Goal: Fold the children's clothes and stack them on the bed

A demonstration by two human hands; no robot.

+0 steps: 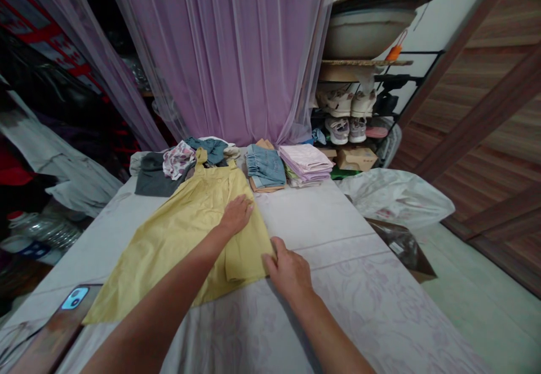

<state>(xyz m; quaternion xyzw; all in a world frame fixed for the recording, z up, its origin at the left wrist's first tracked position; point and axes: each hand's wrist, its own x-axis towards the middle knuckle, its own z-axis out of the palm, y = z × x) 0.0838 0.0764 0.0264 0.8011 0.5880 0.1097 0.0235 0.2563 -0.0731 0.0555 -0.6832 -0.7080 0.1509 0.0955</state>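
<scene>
A yellow pinafore dress (181,233) lies spread on the bed, its straps at the far end and its hem towards me. The right side is folded inward over the front. My left hand (236,214) rests on this folded side, fingers stretched out and pressing the cloth. At the lower right edge, my right hand (289,267) grips the cloth between thumb and fingers near the hem corner.
Folded denim (265,165) and a pink folded stack (306,160) lie at the bed's far end. Loose clothes (156,174) lie to their left. A phone (59,329) lies at front left. A plastic bag (397,194) and shoe rack (372,112) stand right of the bed (350,295).
</scene>
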